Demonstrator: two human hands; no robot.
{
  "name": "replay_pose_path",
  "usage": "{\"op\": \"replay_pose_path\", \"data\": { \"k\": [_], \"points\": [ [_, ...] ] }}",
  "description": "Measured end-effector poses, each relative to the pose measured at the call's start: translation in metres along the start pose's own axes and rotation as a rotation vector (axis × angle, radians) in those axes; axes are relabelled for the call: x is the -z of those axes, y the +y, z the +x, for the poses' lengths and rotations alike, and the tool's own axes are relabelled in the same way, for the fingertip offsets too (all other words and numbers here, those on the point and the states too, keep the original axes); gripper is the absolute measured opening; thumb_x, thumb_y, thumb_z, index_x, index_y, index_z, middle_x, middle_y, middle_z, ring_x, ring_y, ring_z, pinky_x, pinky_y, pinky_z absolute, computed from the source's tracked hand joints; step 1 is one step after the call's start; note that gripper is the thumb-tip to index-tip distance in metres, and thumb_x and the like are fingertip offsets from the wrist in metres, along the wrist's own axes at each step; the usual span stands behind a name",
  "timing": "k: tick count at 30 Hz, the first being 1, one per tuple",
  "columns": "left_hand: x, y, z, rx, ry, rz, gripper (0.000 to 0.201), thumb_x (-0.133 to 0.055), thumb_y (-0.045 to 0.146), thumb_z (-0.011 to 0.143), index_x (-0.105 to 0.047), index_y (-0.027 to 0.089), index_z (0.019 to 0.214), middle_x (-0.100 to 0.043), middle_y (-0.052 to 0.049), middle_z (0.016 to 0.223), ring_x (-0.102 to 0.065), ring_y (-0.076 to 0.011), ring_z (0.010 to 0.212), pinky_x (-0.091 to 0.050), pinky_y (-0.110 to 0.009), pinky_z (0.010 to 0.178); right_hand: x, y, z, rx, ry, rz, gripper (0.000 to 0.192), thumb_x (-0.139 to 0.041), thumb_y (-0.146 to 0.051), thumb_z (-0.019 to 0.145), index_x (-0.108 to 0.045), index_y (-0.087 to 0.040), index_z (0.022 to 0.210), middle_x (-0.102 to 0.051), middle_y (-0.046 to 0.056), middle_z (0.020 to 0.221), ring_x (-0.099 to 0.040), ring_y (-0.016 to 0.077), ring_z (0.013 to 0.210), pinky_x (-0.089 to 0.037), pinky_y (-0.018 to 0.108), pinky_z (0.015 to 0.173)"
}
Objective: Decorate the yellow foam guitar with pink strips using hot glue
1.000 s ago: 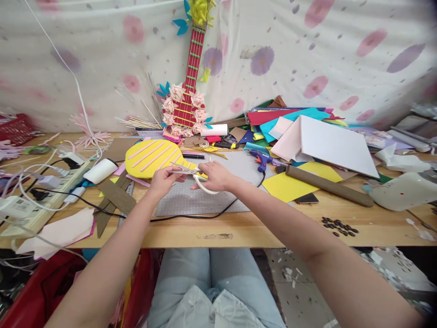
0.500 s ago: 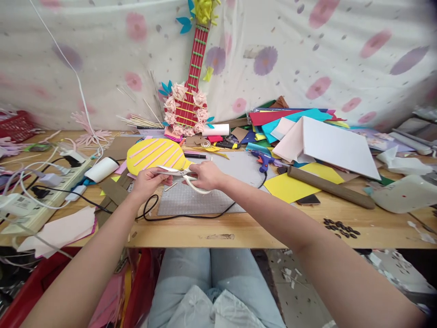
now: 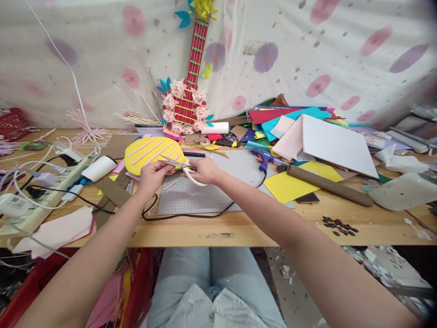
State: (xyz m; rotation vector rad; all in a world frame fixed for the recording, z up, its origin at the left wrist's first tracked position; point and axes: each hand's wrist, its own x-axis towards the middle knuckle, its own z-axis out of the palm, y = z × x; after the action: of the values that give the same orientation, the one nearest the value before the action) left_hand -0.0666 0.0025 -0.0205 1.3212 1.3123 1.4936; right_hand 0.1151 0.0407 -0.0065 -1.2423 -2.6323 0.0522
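A person sits at a cluttered wooden table (image 3: 239, 230), both bare arms reaching forward over its near edge toward the middle. The right hand (image 3: 204, 170) has its grip closed through the white loop handles of a pair of small scissors (image 3: 182, 166). The blades point left, their long axis running roughly parallel to the near edge, and they are parted. The left hand (image 3: 152, 174) meets them from the other side, fingers pinched on something thin at the blade tips (too small to make out). Both hands hover above the left part of a grey cutting mat (image 3: 205, 193). Just behind them lies a yellow oval foam shape with pink stripes (image 3: 150, 154). A thin pale stick (image 3: 170, 185) rests on the mat beneath the left hand, and a black cord (image 3: 191, 214) curls along the mat's near side.
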Motion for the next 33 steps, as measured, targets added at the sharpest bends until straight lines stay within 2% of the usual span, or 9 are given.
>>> {"op": "replay_pose_path", "data": {
  "k": [5,10,14,18,21,25,29,33],
  "points": [
    [-0.005,-0.012,0.001,-0.031,-0.005,0.064,0.018,-0.07,0.03,0.057,-0.07,0.014,0.066,-0.069,-0.004,0.065,-0.063,-0.0161,0.059,-0.054,-0.033,0.068,-0.003,0.002,-0.005,0.013,0.013,0.015,0.057,-0.037,-0.068,0.078,-0.059,-0.018,0.095,-0.068,0.009,0.091,-0.061,0.021,0.081,-0.034,0.027,0.065],
    [-0.004,-0.01,-0.007,-0.039,-0.062,0.184,0.011,-0.071,0.026,0.057,-0.07,0.015,0.062,-0.066,-0.003,0.058,-0.061,-0.016,0.056,-0.051,-0.029,0.062,-0.013,-0.004,-0.011,-0.049,-0.027,-0.006,0.05,-0.036,-0.059,0.083,-0.062,-0.017,0.09,-0.068,0.01,0.088,-0.062,0.0204,0.078,-0.033,0.027,0.063],
    [-0.003,-0.004,-0.013,0.037,-0.016,0.04,0.021,-0.074,0.027,0.054,-0.07,0.013,0.068,-0.068,-0.004,0.063,-0.062,-0.0151,0.054,-0.053,-0.031,0.061,-0.016,-0.007,-0.007,-0.069,0.013,0.033,0.048,-0.034,-0.057,0.084,-0.062,-0.019,0.091,-0.068,0.007,0.089,-0.061,0.0192,0.079,-0.033,0.025,0.061],
    [0.006,-0.004,-0.017,0.056,0.043,-0.109,0.033,-0.077,0.032,0.052,-0.068,0.011,0.076,-0.071,-0.007,0.074,-0.067,-0.0186,0.067,-0.055,-0.038,0.073,-0.006,0.001,-0.002,-0.259,0.08,0.117,0.058,-0.023,-0.064,0.084,-0.06,-0.021,0.093,-0.067,0.005,0.091,-0.06,0.0185,0.079,-0.034,0.025,0.061],
    [0.013,-0.005,-0.018,0.039,-0.012,-0.133,0.035,-0.078,0.033,0.053,-0.067,0.012,0.078,-0.071,-0.008,0.078,-0.068,-0.0207,0.075,-0.053,-0.041,0.08,0.002,0.02,-0.004,-0.34,0.033,0.109,0.056,-0.029,-0.066,0.081,-0.06,-0.022,0.095,-0.067,0.007,0.095,-0.06,0.0204,0.084,-0.036,0.026,0.062],
    [0.014,-0.004,-0.016,0.078,-0.129,-0.141,0.038,-0.075,0.036,0.058,-0.065,0.014,0.087,-0.071,-0.008,0.08,-0.068,-0.0208,0.076,-0.053,-0.042,0.081,0.003,0.061,-0.014,-0.489,-0.068,0.037,0.046,-0.04,-0.058,0.08,-0.06,-0.021,0.098,-0.066,0.01,0.098,-0.06,0.0234,0.089,-0.039,0.028,0.065],
    [0.006,0.001,-0.011,0.148,-0.189,-0.145,0.043,-0.072,0.036,0.061,-0.058,0.016,0.097,-0.071,-0.006,0.079,-0.068,-0.0197,0.071,-0.054,-0.039,0.074,0.0,0.106,-0.026,-0.635,-0.118,-0.066,0.038,-0.049,-0.044,0.077,-0.058,-0.017,0.102,-0.064,0.013,0.103,-0.06,0.0257,0.094,-0.042,0.03,0.07],
    [-0.007,0.005,-0.006,0.212,-0.187,-0.185,0.033,-0.069,0.031,0.065,-0.052,0.018,0.09,-0.07,-0.003,0.074,-0.068,-0.0173,0.07,-0.054,-0.034,0.072,-0.004,0.134,-0.035,-0.67,-0.104,-0.142,0.036,-0.05,-0.037,0.076,-0.058,-0.013,0.102,-0.063,0.015,0.106,-0.058,0.0273,0.098,-0.042,0.033,0.076]
  ]
}}
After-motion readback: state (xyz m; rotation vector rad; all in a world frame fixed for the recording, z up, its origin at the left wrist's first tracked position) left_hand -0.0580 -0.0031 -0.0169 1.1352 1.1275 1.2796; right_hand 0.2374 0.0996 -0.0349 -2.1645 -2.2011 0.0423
